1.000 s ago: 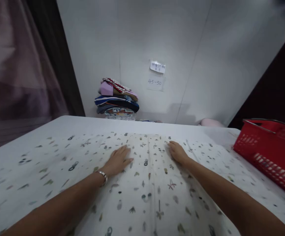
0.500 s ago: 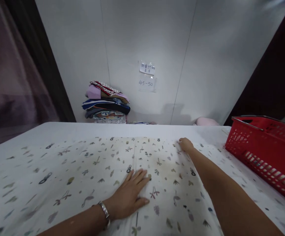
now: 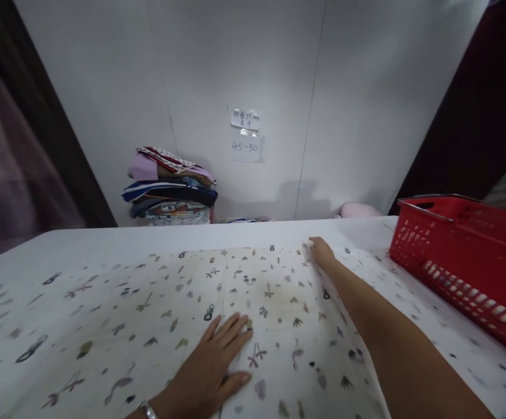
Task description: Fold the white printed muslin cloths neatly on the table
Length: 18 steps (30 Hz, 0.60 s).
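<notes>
Our left hand [image 3: 211, 366] spread flat on the printed cloth [image 3: 148, 302], our right hand [image 3: 321, 251] pinching its far edge — the cloth laid across the white table [image 3: 104, 243], a red basket [image 3: 471, 256] to our right.

A textile workroom is suggested by patterned cloth [image 3: 279, 291] spread on a broad table [image 3: 104, 241], stacked folded fabrics [image 3: 172, 189] and handwritten wall signs [image 3: 244, 148].

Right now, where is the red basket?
In the head view, the red basket is at the far right, right of the person's right hand, with the patterned cloth lying along its left side.
</notes>
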{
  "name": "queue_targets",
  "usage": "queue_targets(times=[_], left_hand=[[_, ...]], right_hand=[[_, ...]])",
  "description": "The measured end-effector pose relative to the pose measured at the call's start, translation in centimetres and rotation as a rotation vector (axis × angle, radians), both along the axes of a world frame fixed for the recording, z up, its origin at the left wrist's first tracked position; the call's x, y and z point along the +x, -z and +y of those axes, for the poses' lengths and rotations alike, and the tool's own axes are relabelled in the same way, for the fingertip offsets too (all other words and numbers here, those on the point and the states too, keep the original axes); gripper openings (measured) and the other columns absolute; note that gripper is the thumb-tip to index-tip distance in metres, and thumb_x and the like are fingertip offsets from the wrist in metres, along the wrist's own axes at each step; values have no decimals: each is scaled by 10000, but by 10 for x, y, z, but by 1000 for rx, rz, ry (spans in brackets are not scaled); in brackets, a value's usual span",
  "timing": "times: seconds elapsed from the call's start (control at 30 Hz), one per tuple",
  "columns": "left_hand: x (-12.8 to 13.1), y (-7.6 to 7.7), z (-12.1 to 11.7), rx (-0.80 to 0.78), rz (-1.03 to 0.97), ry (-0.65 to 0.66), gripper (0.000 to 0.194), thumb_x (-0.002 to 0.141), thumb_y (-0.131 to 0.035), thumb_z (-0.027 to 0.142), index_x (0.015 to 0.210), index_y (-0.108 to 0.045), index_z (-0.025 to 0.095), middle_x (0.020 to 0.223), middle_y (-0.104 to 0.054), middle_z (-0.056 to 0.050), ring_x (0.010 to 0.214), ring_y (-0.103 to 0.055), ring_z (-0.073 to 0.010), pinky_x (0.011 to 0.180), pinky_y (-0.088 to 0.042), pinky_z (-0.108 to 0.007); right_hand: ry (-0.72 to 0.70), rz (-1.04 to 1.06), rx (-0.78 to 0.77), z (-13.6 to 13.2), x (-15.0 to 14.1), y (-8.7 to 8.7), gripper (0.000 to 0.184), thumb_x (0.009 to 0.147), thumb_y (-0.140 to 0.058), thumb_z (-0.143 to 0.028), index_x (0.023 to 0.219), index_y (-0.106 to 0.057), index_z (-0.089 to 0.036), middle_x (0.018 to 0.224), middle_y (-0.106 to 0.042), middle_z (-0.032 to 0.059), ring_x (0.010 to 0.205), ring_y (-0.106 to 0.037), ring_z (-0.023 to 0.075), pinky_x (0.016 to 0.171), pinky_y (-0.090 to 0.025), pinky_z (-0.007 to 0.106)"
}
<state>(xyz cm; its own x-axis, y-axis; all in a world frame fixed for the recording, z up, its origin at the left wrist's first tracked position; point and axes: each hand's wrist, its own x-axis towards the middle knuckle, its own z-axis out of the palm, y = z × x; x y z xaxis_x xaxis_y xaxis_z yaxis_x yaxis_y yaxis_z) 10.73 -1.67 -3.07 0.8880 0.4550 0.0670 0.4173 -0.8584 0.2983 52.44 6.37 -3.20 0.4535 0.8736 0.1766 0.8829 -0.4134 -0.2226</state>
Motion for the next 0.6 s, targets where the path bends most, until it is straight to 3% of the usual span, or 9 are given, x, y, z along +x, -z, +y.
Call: queue_targets(times=[0.1,0.3,0.47,0.6], left_hand=[[0,2,2,47,5,9,561,902,-409,494,1423,-238,373,1499,-220,33,1369,-229,-250,1122,-218,-510],[0,5,5,110,-9,2,557,895,-424,483,1416,-253,383,1485,-263,43,1349,-284,-240,1109,-263,-475],[-1,8,6,174,46,-7,568,889,-429,493,1417,-245,392,1486,-253,41,1350,-283,-245,1098,-279,-494],[2,11,0,248,-3,-85,592,859,-467,531,1403,-263,420,1466,-297,58,1331,-321,-252,1090,-293,-512]], right_hand=[[55,-28,20,-31,19,-4,428,883,-348,-144,1270,-508,-228,1386,-432,2,1169,-478,131,946,-369,182],[279,-51,-79,-80,80,-8,493,829,-363,-102,1293,-507,-191,1231,-580,95,1065,-575,214,867,-464,304],[261,-73,-179,-77,109,-4,494,827,-397,-119,1294,-499,-245,1228,-575,102,1045,-589,229,831,-482,346],[242,-78,-225,-66,121,-3,502,813,-430,-99,1287,-489,-254,1215,-568,115,1021,-600,232,799,-485,350]])
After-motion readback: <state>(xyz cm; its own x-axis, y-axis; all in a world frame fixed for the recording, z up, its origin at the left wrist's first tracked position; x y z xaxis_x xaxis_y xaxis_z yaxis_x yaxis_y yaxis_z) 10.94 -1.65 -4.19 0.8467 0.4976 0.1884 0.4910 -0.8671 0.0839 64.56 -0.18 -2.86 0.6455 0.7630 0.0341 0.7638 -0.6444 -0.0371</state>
